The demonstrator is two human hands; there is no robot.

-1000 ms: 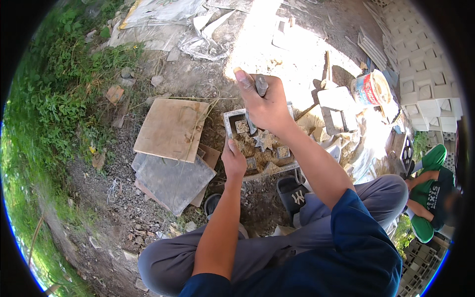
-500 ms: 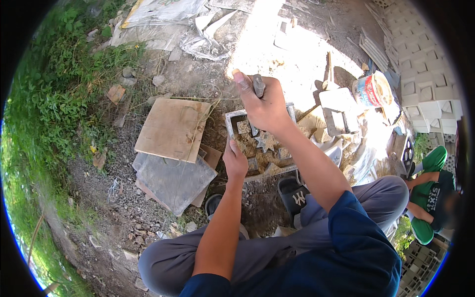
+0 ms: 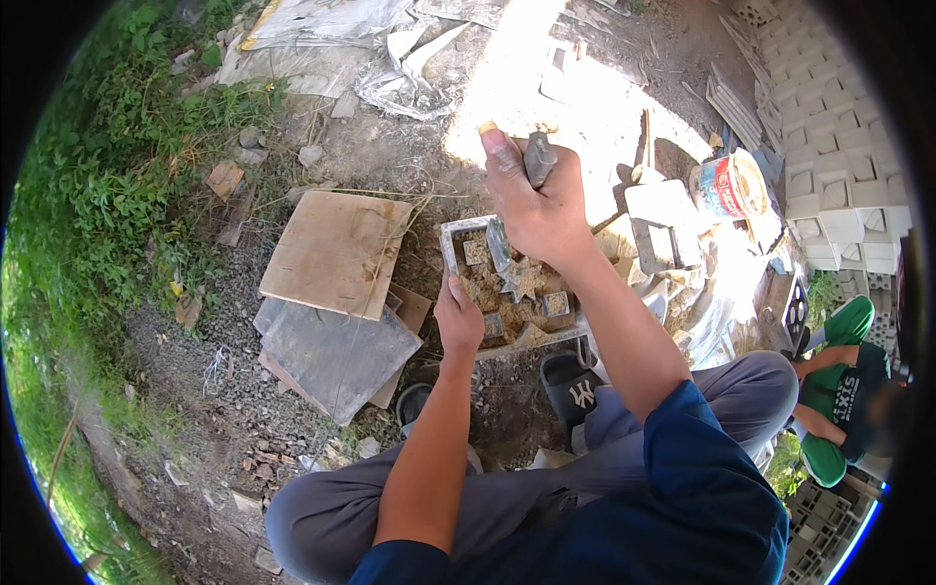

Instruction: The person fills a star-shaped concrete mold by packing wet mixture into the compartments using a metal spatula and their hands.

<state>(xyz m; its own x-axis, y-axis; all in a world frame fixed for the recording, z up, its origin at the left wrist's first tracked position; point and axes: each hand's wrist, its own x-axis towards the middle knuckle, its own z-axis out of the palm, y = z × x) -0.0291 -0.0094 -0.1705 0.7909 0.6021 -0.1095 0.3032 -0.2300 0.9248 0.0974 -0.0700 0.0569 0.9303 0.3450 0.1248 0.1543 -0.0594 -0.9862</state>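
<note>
A square grey mould frame (image 3: 448, 246) lies on the ground before me, with a star-shaped insert (image 3: 523, 281) and several small square pieces inside. Damp, sandy mix fills the spaces between them. My left hand (image 3: 458, 317) is closed on the frame's left side, thumb along the rim. Above the mould's far part, my right hand (image 3: 544, 205) is wrapped round the handle of a small trowel (image 3: 539, 161), its thumb sticking up. The handle's end pokes out of the fist, while the metal blade shows below, down in the mould. The right forearm hides the mould's right side.
Stacked boards (image 3: 336, 253) lie to the left, near green weeds (image 3: 127, 185). A bucket (image 3: 731, 185) and a pale rectangular container (image 3: 668, 224) stand at the right. Patterned blocks (image 3: 838, 146) are piled farther right. Another person (image 3: 843, 400) sits at the right edge.
My right hand has shifted a little to the right with the trowel, whose blade now shows more against the mix. My left hand stays on the frame.
</note>
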